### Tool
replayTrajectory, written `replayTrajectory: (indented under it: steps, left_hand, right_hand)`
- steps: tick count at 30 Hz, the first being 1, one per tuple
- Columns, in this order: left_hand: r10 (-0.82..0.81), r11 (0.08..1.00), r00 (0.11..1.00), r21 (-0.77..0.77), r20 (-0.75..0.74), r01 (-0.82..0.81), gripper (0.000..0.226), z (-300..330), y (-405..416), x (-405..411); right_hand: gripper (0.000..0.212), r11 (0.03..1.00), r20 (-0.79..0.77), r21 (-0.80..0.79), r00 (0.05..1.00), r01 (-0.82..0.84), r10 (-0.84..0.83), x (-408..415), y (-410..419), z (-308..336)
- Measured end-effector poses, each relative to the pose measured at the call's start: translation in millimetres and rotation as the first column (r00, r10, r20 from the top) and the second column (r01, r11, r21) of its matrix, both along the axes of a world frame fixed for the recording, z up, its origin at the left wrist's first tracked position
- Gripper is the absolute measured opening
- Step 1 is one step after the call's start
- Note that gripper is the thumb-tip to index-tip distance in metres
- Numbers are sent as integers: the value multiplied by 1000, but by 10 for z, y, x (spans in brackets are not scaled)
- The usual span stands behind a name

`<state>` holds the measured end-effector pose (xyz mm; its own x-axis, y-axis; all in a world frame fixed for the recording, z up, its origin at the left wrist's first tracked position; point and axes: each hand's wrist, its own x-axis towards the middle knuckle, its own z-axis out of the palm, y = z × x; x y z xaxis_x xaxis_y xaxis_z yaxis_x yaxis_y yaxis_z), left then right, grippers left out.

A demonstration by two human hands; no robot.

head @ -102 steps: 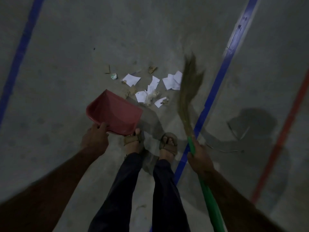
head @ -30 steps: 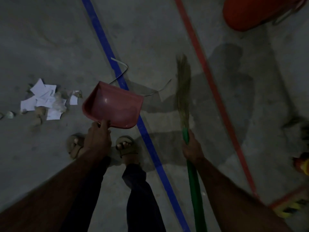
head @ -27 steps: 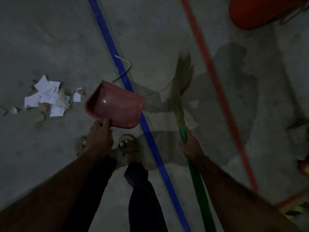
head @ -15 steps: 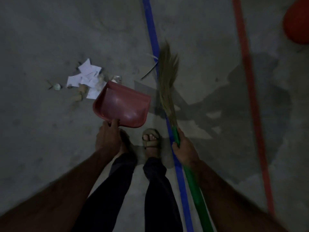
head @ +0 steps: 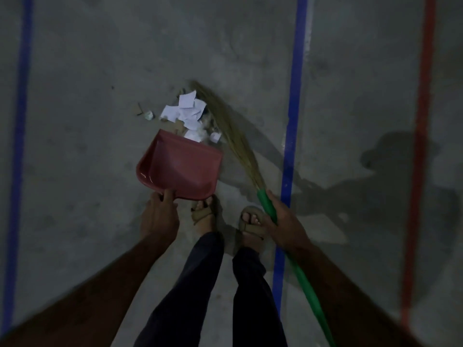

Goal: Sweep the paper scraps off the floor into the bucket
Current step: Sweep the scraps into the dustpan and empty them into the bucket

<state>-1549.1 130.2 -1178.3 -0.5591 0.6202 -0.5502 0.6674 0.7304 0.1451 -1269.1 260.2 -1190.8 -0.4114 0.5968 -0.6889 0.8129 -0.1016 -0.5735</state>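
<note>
The paper scraps (head: 188, 113) lie in a loose heap on the grey concrete floor (head: 87, 96), just above the middle of the frame: white torn pieces, some folded, with a few brownish bits among them. The red dustpan (head: 180, 169) sits just below the heap, its open edge touching the nearest scraps, and the left hand (head: 159, 216) grips its rear rim. The right hand (head: 283, 221) clasps the green handle of a grass broom (head: 233, 139), whose bristles curve along the heap's right side.
</note>
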Motion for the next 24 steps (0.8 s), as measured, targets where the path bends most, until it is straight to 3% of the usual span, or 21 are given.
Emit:
replayTrajectory:
  steps: [5,9,14,16,20,24]
  left_hand:
    - [97,995,995,15,-8,-97,25,45,-192,-213]
    - [120,993,993,0,-23,-120,29,45,-305,-312]
    - [154,988,988,-22,-18,-154,31,-42,-455,-381]
    - [159,987,987,-10,0,-159,30,-87,-534,-400]
    - [210,978,977,-16,32,-209,31,-154,-723,-427]
    - [232,973,972,3,46,-232,32,-148,-866,-476]
  right_hand:
    - [64,995,-85,63,994,74,-69,250,-26,469]
    - [65,988,68,49,987,146,-149,578,-233,579]
    - [62,965,286,-231,957,121,-51,622,-453,375]
    - [60,955,258,-291,966,66,12,465,-495,280]
    - [61,964,201,-263,979,23,32,4,-500,128]
    - [57,975,118,-213,992,64,-40,-291,-389,187]
